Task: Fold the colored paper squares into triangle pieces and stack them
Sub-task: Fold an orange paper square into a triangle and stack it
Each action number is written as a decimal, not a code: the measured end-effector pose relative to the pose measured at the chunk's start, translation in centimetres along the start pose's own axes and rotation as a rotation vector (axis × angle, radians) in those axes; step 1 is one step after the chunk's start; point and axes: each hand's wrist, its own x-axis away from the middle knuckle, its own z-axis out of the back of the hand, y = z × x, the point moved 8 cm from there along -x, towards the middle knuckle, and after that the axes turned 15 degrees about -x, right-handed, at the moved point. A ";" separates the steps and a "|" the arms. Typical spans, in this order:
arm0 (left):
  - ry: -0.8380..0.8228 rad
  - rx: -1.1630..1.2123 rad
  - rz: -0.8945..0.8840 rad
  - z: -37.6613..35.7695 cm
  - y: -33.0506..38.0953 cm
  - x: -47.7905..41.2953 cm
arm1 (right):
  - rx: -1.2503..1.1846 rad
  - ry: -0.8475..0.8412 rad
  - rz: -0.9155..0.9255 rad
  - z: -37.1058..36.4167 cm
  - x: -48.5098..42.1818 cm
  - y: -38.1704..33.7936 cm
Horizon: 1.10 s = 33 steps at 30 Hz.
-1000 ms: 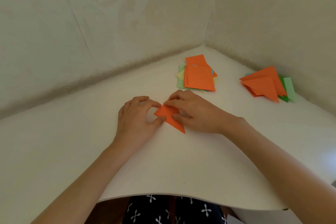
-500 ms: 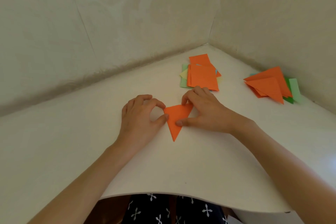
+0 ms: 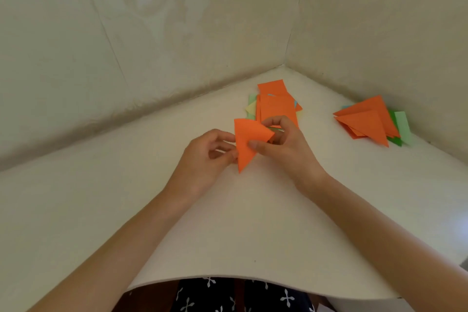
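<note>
The right thumb (image 3: 253,145) presses on the front of one orange triangle (image 3: 247,139), with the right hand's (image 3: 286,149) other fingers curled behind its right corner, so that hand grips the paper; the left fingers (image 3: 229,157) are curled too, thumb and forefinger tips pinching the triangle's left edge, the left hand (image 3: 202,157) just beside it. The triangle hangs between the two hands, long point downward, near the middle of the white table (image 3: 253,223); whether its tip touches the table cannot be told.

Just behind the right hand lies one loose pile of squares (image 3: 276,109); two orange ones show on top, with pale green, yellow and blue edges peeping out beneath; the full count is hidden. Well apart to the right, near the wall, sits one stack (image 3: 364,121) of folded triangles; at least two orange on top, dark green under them, and one pale green strip (image 3: 402,126) at its right side.

Two walls (image 3: 177,33) meet behind the table; dark cloth (image 3: 228,296) with white marks shows below its near edge.
</note>
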 end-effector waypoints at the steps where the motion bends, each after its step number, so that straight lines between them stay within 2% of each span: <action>1: 0.007 -0.004 -0.021 0.1 0.4 -0.5 | 0.001 0.019 0.007 0.5 0.0 -0.3; 5: -0.007 -0.112 -0.134 -0.8 2.2 -2.4 | 0.039 0.042 0.006 3.4 0.3 -1.2; 10: 0.005 -0.231 -0.264 -3.8 5.2 -4.1 | 0.414 0.092 0.086 8.3 1.5 -3.2; 12: 0.052 -0.304 -0.355 -5.4 6.5 -4.5 | 0.477 0.208 0.104 10.6 1.7 -3.9; 15: 0.033 -0.430 -0.463 -7.7 6.9 -5.2 | 0.529 0.496 0.125 16.2 1.7 -4.4; 17: 0.004 -0.514 -0.493 -8.3 6.0 -5.3 | 0.714 0.605 0.080 19.4 1.3 -4.0; 20: 0.011 -0.577 -0.460 -7.6 4.0 -5.0 | 1.095 0.679 -0.041 22.0 0.8 -3.4; 22: 0.011 -0.599 -0.443 -6.9 3.4 -4.8 | 1.222 0.727 -0.053 22.2 0.9 -3.4; 24: -0.001 -0.639 -0.454 -6.5 3.4 -4.5 | 1.300 0.719 0.074 21.2 0.7 -4.2; 27: -0.020 -0.672 -0.421 -5.3 2.8 -4.0 | 1.377 0.538 0.338 19.0 0.0 -4.2; 29: -0.022 -0.694 -0.389 -4.4 2.0 -3.8 | 1.403 0.454 0.369 18.3 -0.2 -3.7; 31: -0.013 -0.707 -0.363 -3.4 1.3 -3.6 | 1.418 0.452 0.335 18.1 -0.3 -3.6; 33: 0.001 -0.715 -0.340 -2.5 0.4 -3.4 | 1.427 0.459 0.376 17.1 -0.4 -4.1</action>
